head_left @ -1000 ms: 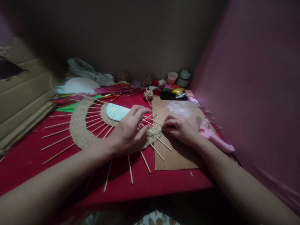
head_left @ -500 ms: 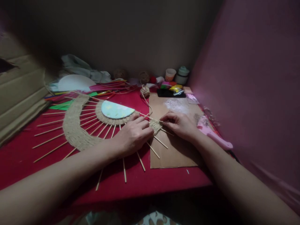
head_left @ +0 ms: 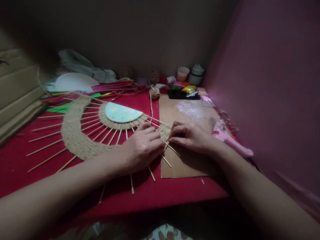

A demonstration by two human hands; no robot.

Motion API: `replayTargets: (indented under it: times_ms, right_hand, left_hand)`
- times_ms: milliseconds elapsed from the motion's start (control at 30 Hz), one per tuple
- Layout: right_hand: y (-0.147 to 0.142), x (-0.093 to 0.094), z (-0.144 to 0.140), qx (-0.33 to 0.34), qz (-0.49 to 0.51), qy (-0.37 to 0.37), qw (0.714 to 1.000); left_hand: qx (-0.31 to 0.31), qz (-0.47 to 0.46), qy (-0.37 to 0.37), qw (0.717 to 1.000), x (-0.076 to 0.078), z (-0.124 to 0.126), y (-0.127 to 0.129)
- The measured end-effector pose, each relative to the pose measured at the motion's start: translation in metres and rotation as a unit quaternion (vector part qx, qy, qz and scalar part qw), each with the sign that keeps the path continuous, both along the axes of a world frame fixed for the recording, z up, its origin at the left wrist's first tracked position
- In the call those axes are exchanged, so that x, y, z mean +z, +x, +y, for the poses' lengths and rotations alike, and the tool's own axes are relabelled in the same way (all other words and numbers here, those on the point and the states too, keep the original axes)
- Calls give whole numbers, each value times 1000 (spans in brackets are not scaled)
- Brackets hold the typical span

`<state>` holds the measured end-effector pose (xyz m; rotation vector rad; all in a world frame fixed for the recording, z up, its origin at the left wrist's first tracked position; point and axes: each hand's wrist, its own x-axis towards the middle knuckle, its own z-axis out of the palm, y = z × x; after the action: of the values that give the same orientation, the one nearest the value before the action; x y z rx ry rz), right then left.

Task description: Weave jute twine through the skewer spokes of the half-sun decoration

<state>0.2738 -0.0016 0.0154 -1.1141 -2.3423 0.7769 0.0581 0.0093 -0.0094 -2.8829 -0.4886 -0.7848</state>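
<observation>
Tan woven fan point(head_left: 91, 146): spans middle of table point(head_left: 185, 191), right end over left edge of cardboard point(head_left: 192, 168); sticks point(head_left: 132, 183) splay toward table's left and front edges. Left hand point(head_left: 146, 143): curled, gripping fan near cardboard's left edge. Right hand point(head_left: 183, 135): fingers at fan's right end; whether pinching cord point(head_left: 151, 108), I cannot tell. Ball point(head_left: 154, 92): beside cardboard's far left corner. My advice: pin sticks evenly spaced; pull rows snug, without bowing sticks.

Worn on the person's head, the camera looks forward and down over the near edge of the red table point(head_left: 185, 188), close enough that both forearms point(head_left: 75, 176) run off the frame and the left hand point(head_left: 144, 146) and right hand point(head_left: 188, 136) fall near its middle, the dark wall point(head_left: 135, 33) filling the top.
</observation>
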Motion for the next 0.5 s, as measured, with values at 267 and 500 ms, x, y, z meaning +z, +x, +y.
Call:
replayTargets:
  times_ms: [267, 500]
  right_hand:
    - [1, -4, 4, 16, 2, -9, 1000]
    - [1, -8, 6, 10, -3, -10, 1000]
  left_hand:
    - [-21, -12, -104, 994, 5, -18, 7]
    - [-8, -10, -98, 995, 1, -38, 19]
